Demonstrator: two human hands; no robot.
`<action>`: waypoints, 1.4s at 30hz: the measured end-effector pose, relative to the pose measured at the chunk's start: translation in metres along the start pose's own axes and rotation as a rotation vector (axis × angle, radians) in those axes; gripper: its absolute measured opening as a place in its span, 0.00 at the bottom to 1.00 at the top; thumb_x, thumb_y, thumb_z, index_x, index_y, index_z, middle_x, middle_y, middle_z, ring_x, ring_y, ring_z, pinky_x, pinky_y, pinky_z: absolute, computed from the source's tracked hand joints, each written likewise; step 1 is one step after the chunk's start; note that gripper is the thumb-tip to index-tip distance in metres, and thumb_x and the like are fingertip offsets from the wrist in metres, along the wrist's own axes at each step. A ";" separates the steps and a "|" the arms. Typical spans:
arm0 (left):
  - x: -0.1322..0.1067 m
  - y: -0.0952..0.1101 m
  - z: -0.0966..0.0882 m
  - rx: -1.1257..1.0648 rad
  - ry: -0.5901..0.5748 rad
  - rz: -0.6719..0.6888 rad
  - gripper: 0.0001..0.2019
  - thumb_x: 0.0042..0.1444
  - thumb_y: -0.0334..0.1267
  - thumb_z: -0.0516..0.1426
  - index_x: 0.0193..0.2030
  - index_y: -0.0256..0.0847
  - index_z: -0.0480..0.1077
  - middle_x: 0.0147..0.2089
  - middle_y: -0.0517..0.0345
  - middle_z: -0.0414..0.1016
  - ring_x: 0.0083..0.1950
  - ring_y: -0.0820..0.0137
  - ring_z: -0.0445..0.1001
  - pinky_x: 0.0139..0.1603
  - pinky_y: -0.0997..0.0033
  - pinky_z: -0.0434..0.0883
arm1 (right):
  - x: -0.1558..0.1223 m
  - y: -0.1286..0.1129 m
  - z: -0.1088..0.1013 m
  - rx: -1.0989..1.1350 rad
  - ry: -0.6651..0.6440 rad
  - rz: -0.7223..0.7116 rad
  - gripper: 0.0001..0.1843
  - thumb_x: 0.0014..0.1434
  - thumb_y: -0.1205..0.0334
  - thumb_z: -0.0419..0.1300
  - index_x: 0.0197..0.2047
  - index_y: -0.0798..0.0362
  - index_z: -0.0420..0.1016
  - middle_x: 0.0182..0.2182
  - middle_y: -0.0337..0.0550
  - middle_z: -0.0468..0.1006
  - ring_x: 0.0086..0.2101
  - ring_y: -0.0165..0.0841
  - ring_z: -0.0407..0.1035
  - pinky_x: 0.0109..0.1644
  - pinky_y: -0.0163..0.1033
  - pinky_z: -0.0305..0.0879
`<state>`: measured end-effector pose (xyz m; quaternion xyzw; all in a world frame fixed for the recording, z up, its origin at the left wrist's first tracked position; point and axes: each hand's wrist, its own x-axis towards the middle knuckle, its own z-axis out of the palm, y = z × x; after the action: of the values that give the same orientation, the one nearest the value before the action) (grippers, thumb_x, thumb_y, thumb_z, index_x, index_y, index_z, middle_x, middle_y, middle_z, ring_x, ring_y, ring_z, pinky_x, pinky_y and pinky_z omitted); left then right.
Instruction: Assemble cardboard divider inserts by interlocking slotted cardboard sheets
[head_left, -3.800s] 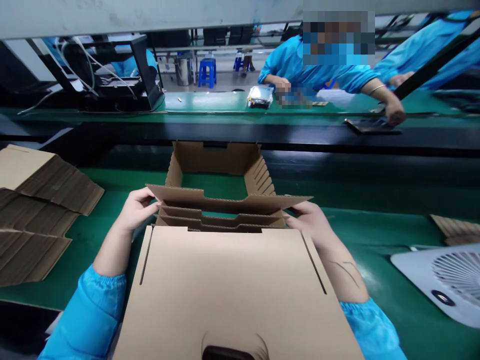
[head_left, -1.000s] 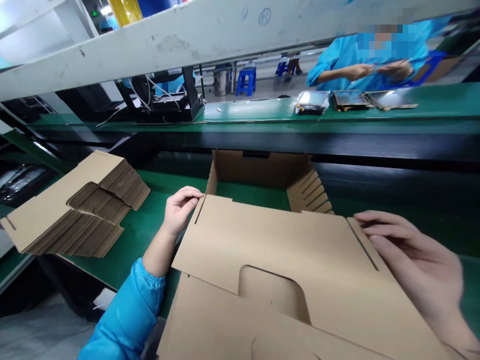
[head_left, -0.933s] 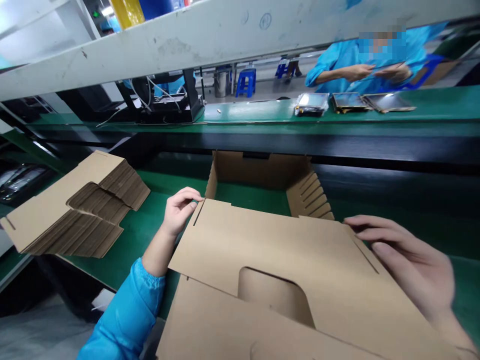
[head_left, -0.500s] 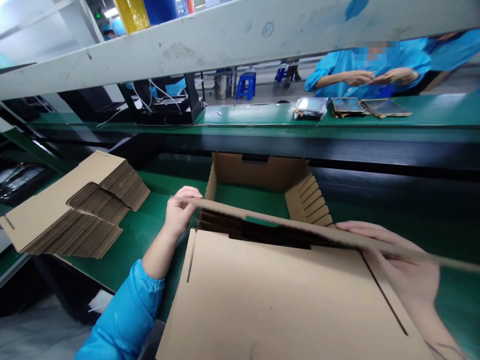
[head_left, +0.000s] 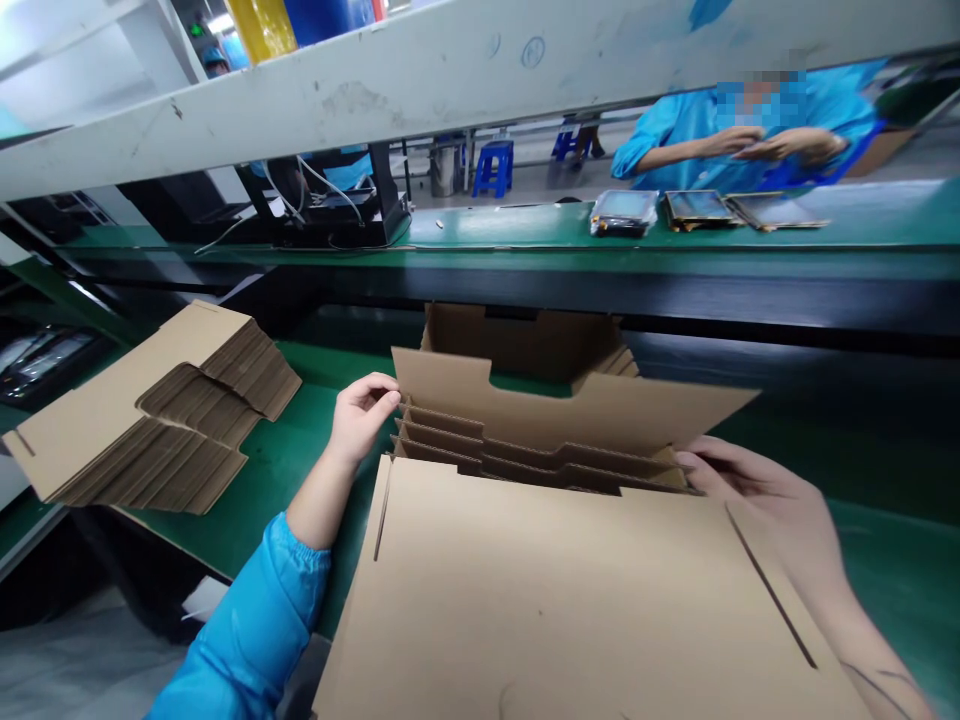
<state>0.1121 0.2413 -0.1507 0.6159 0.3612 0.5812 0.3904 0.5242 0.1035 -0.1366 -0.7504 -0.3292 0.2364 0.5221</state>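
A notched cardboard divider [head_left: 540,418] stands upright, leaning slightly away from me, across a cardboard frame [head_left: 510,330] with slotted sides. My left hand [head_left: 360,425] pinches the divider's left edge. At its lower right corner, my right hand [head_left: 772,510] has thumb and fingers closed on it. Several more dividers [head_left: 525,455] stand in the frame on the near side. Closest to me, a pile of flat cardboard sheets [head_left: 585,590] with slits hides the frame's near end.
A stack of cut cardboard pieces [head_left: 142,390] lies at the left of the green bench [head_left: 300,460]. Beyond a grey beam [head_left: 420,90], a co-worker in blue [head_left: 675,130] handles something small behind stacks of flat screen-like panels [head_left: 697,208]. A black stand with cables [head_left: 337,205] is nearby.
The divider, seen nearly edge-on before, has been tipped upright over the frame. My right hand has moved left and inward along with it; my left hand stays at the left edge.
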 end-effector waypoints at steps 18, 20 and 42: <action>0.000 -0.006 0.003 0.044 0.001 -0.110 0.23 0.53 0.57 0.77 0.38 0.39 0.81 0.39 0.53 0.84 0.39 0.66 0.81 0.45 0.69 0.78 | 0.012 0.034 0.005 0.079 -0.121 -0.366 0.30 0.56 0.31 0.75 0.33 0.53 0.83 0.36 0.50 0.83 0.34 0.37 0.76 0.37 0.38 0.73; 0.000 -0.008 0.001 0.049 -0.042 -0.107 0.22 0.56 0.57 0.76 0.39 0.40 0.81 0.41 0.52 0.84 0.42 0.64 0.82 0.48 0.67 0.79 | 0.015 0.037 0.005 0.053 -0.130 -0.409 0.29 0.58 0.31 0.72 0.33 0.52 0.83 0.38 0.51 0.84 0.36 0.39 0.79 0.41 0.41 0.76; -0.005 -0.009 -0.026 -0.315 -0.615 -0.089 0.62 0.39 0.75 0.78 0.79 0.49 0.71 0.81 0.39 0.61 0.82 0.36 0.62 0.80 0.44 0.67 | 0.012 0.025 -0.015 0.523 -0.673 -0.478 0.42 0.58 0.21 0.75 0.64 0.39 0.85 0.74 0.52 0.72 0.68 0.53 0.74 0.67 0.52 0.79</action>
<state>0.0862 0.2420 -0.1609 0.6779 0.1589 0.3997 0.5961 0.5486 0.0969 -0.1546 -0.3796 -0.5722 0.4142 0.5974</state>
